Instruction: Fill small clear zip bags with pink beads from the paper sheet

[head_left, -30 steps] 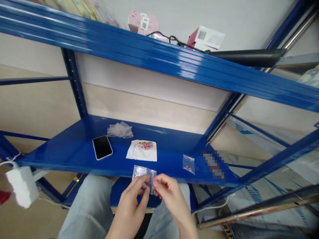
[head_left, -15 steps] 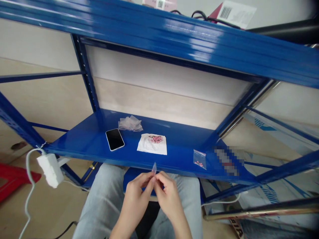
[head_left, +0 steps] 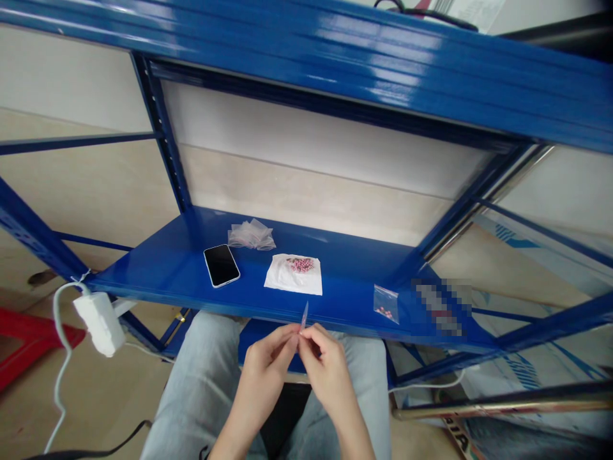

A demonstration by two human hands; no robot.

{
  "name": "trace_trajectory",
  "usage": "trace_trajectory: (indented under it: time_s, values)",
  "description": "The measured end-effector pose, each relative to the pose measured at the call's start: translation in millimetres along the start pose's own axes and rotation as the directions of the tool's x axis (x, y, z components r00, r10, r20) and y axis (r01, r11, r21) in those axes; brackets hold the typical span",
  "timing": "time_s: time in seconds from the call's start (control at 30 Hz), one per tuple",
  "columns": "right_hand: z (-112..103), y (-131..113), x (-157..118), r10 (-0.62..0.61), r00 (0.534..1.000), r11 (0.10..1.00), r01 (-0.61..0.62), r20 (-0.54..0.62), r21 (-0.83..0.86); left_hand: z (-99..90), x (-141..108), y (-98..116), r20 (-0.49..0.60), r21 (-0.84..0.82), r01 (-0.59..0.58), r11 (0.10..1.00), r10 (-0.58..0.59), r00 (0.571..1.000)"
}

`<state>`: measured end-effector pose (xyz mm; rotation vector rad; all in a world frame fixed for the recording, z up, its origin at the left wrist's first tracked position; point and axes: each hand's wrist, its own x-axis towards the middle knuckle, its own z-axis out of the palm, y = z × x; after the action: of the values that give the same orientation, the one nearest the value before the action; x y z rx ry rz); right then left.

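Note:
Both hands meet over my lap, just in front of the blue shelf (head_left: 158,271). Between their fingertips stands a small clear plastic bag (head_left: 304,315), seen nearly edge-on. My left hand (head_left: 269,359) pinches it from the left, my right hand (head_left: 323,361) from the right. Beyond them a white paper sheet (head_left: 282,279) lies on the shelf, bearing a heap of pink beads (head_left: 301,264). To the right lies another clear zip bag (head_left: 385,300) with several pink beads at its bottom. A pile of clear bags (head_left: 251,235) sits further back on the left.
A phone (head_left: 221,265) lies left of the paper. The shelf's front edge runs just beyond my hands. A white power strip (head_left: 99,324) with a cable hangs at the left post, near a red stool (head_left: 29,348). A blue upper beam (head_left: 287,57) crosses overhead.
The bag in my fingers has turned more edge-on, and both hands sit slightly further forward and right. The view has shifted a little. The things on the shelf lie as before.

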<state>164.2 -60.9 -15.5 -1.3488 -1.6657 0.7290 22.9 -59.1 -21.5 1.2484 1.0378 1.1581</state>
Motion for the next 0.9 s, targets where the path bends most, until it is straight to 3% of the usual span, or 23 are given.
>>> trace_trajectory:
  time_s: [0.17,0.37,0.5,0.6,0.7,0.8,0.9]
  values:
    - [-6.6,-6.6,-2.4,-0.034,0.994,0.999,0.030,0.102,0.041,-7.4,7.4,0.4,0.086,-0.072,0.021,0.997,-0.015,0.996]
    - [-6.5,-5.0,-1.2,-0.031,0.992,0.991,0.015,0.122,0.130,-6.3,5.0,5.6,0.048,0.219,-0.108,0.970,0.099,0.994]
    - [6.6,-2.9,-3.4,0.022,1.000,0.991,-0.021,-0.001,0.132,4.5,2.2,0.6,0.017,0.486,-0.195,0.852,0.214,0.977]
    - [21.4,3.2,-7.8,0.038,0.985,0.999,-0.042,-0.169,-0.018,9.1,4.6,-7.4,0.014,0.655,-0.176,0.735,0.221,0.975]
    - [31.0,14.1,-11.2,0.049,0.972,0.985,-0.085,-0.232,-0.152,5.4,10.6,-12.8,0.029,0.761,-0.145,0.632,0.191,0.981]
    - [28.2,21.0,-10.7,0.119,0.970,0.977,-0.152,-0.211,-0.149,-3.8,17.7,-12.5,0.082,0.813,-0.154,0.562,0.151,0.985]
    - [13.4,16.5,-6.7,0.059,0.997,0.984,-0.067,-0.054,-0.165,-10.9,22.7,-8.8,0.107,0.805,-0.158,0.572,0.123,0.987]
